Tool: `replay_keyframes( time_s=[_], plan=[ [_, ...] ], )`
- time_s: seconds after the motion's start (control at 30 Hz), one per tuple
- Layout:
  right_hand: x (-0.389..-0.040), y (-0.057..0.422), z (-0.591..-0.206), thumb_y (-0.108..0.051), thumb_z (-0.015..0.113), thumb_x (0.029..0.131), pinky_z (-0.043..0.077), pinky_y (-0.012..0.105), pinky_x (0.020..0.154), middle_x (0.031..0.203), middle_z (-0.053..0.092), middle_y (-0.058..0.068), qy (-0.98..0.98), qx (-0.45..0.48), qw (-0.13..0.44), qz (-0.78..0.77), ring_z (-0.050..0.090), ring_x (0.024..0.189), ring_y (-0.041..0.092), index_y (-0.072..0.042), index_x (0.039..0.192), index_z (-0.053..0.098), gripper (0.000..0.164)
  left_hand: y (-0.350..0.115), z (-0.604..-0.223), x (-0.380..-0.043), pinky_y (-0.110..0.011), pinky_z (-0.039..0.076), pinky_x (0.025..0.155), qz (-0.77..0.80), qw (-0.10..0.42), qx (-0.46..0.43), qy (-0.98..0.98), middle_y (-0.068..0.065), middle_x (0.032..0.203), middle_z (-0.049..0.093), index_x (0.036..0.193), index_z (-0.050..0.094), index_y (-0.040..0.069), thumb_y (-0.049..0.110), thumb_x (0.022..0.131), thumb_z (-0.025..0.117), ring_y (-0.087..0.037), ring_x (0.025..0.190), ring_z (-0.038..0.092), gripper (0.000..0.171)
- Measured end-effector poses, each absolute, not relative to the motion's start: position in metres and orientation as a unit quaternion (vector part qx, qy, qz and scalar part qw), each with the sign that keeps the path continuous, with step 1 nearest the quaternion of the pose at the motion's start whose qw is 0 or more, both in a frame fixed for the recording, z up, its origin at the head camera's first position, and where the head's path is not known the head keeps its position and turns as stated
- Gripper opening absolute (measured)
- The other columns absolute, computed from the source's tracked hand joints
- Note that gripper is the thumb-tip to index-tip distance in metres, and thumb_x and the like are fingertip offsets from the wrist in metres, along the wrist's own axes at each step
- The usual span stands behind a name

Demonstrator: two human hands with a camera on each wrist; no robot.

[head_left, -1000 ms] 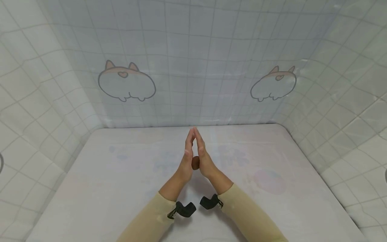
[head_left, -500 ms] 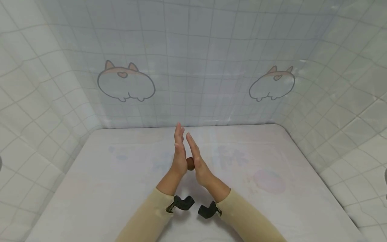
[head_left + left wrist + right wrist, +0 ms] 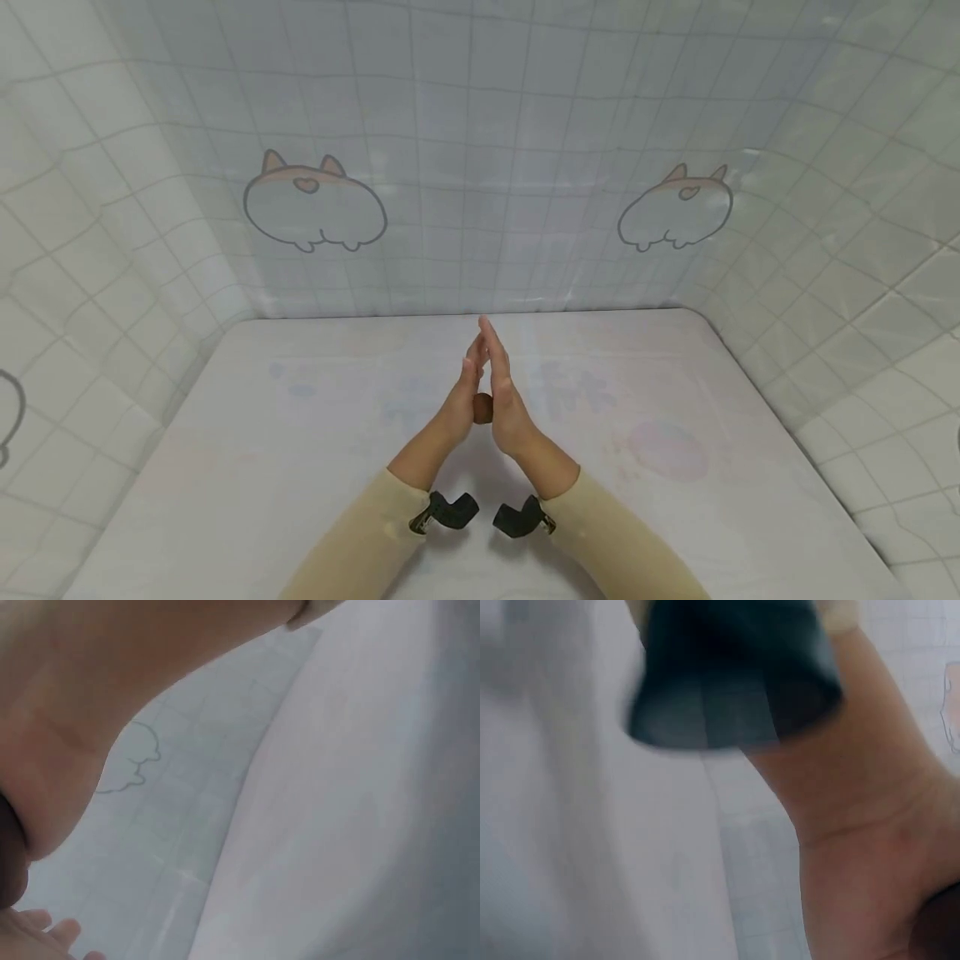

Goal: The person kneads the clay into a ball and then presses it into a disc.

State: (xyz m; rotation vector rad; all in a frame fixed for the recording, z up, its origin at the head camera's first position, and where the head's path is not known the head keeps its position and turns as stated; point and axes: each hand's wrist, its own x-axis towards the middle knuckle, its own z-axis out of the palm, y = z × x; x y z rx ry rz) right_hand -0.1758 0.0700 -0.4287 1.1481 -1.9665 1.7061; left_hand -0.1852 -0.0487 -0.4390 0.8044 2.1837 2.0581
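Note:
A small, smooth brown ball of unclear material sits between the lower palms of my two hands, just above the table. My left hand presses it from the left, fingers straight and pointing forward. From the other side my right hand presses with its fingers also extended. The fingers lean together near the tips, leaving a narrow gap above the ball. In the left wrist view, part of the brown ball shows at the left edge. A dark piece of the brown ball appears at lower right in the right wrist view.
The hands are over a pale table with a faint printed pattern. White grid-patterned sheeting with cartoon animals rises behind and on both sides. Black wrist mounts protrude inward from both sleeves, close to each other.
Half a second ago the left hand was farther forward and leftward, the right drawn back. Since then the left slid back and the right forward, the ball shifting slightly right between them.

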Motion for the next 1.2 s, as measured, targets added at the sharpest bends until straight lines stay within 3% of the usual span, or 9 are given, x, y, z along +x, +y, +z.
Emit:
replay_keyframes(
  time_s=[0.27, 0.5, 0.67, 0.7, 0.8, 0.9, 0.93, 1.03, 1.2],
  plan=[
    [-0.188, 0.075, -0.427, -0.085, 0.010, 0.089, 0.013, 0.070, 0.111, 0.167, 0.000, 0.004, -0.722, 0.302, 0.134, 0.608, 0.007, 0.152, 0.026, -0.019, 0.162, 0.000, 0.099, -0.042, -0.448, -0.176, -0.061, 0.008, 0.118, 0.669, 0.004, 0.289, 0.685, -0.004, 0.168, 0.001, 0.162, -0.002, 0.022, 0.074, 0.096, 0.002, -0.032, 0.152, 0.014, 0.084],
    [-0.196, 0.076, -0.436, -0.085, 0.011, 0.089, 0.013, 0.070, 0.112, 0.167, -0.001, 0.004, -0.734, 0.317, 0.110, 0.591, 0.008, 0.151, 0.029, -0.018, 0.162, 0.001, 0.100, -0.045, -0.441, -0.173, -0.064, 0.004, 0.116, 0.707, -0.022, 0.329, 0.625, -0.011, 0.167, -0.006, 0.161, -0.006, 0.011, 0.072, 0.098, 0.003, -0.039, 0.151, 0.006, 0.088],
    [-0.196, 0.073, -0.446, -0.080, 0.007, 0.093, 0.013, 0.070, 0.112, 0.168, -0.003, 0.004, -0.734, 0.341, 0.102, 0.578, 0.001, 0.152, 0.024, -0.018, 0.162, -0.001, 0.093, -0.046, -0.432, -0.174, -0.061, 0.001, 0.117, 0.711, -0.065, 0.330, 0.617, -0.010, 0.167, -0.006, 0.160, -0.006, 0.010, 0.073, 0.098, 0.006, -0.035, 0.152, 0.004, 0.090],
    [-0.194, 0.072, -0.448, -0.077, 0.006, 0.095, 0.024, 0.064, 0.111, 0.167, -0.004, 0.008, -0.732, 0.351, 0.103, 0.575, 0.020, 0.148, 0.021, -0.017, 0.162, -0.003, 0.090, -0.046, -0.432, -0.174, -0.062, 0.001, 0.117, 0.709, -0.074, 0.326, 0.621, -0.010, 0.167, -0.007, 0.160, -0.007, 0.010, 0.074, 0.097, 0.007, -0.034, 0.152, 0.002, 0.091],
    [-0.191, 0.069, -0.452, -0.073, 0.004, 0.097, 0.024, 0.061, 0.111, 0.167, -0.005, 0.010, -0.720, 0.371, 0.106, 0.577, 0.019, 0.146, 0.015, -0.014, 0.162, -0.004, 0.087, -0.047, -0.430, -0.176, -0.067, 0.001, 0.114, 0.694, -0.106, 0.313, 0.639, -0.009, 0.167, -0.006, 0.161, -0.007, 0.012, 0.078, 0.094, 0.009, -0.032, 0.152, -0.001, 0.095],
    [-0.187, 0.066, -0.454, -0.071, 0.003, 0.098, 0.023, 0.057, 0.114, 0.167, -0.003, 0.013, -0.703, 0.389, 0.120, 0.584, 0.022, 0.147, 0.019, -0.010, 0.161, -0.004, 0.088, -0.047, -0.431, -0.179, -0.073, 0.001, 0.110, 0.680, -0.129, 0.305, 0.654, -0.010, 0.166, -0.004, 0.161, -0.008, 0.016, 0.081, 0.093, 0.012, -0.033, 0.152, -0.002, 0.096],
    [-0.187, 0.066, -0.454, -0.072, 0.003, 0.098, 0.011, 0.061, 0.116, 0.167, -0.002, 0.011, -0.697, 0.392, 0.127, 0.587, 0.003, 0.152, 0.022, -0.008, 0.161, -0.003, 0.090, -0.048, -0.430, -0.180, -0.073, 0.002, 0.110, 0.673, -0.137, 0.305, 0.660, -0.010, 0.166, -0.003, 0.161, -0.008, 0.016, 0.081, 0.092, 0.012, -0.032, 0.152, -0.002, 0.096],
    [-0.184, 0.064, -0.452, -0.070, 0.003, 0.099, 0.010, 0.055, 0.119, 0.166, -0.002, 0.017, -0.679, 0.409, 0.142, 0.593, 0.003, 0.153, 0.031, -0.004, 0.160, -0.003, 0.089, -0.049, -0.432, -0.184, -0.071, 0.005, 0.112, 0.653, -0.158, 0.300, 0.677, -0.009, 0.166, 0.000, 0.161, -0.006, 0.016, 0.080, 0.093, 0.011, -0.029, 0.152, 0.000, 0.095],
    [-0.178, 0.062, -0.446, -0.069, 0.003, 0.100, 0.009, 0.046, 0.121, 0.165, -0.003, 0.021, -0.657, 0.421, 0.143, 0.609, 0.003, 0.153, 0.031, -0.005, 0.160, -0.004, 0.088, -0.053, -0.438, -0.190, -0.069, 0.006, 0.113, 0.634, -0.158, 0.291, 0.699, -0.008, 0.167, 0.001, 0.162, -0.003, 0.014, 0.080, 0.093, 0.010, -0.026, 0.153, 0.003, 0.096]
  ],
)
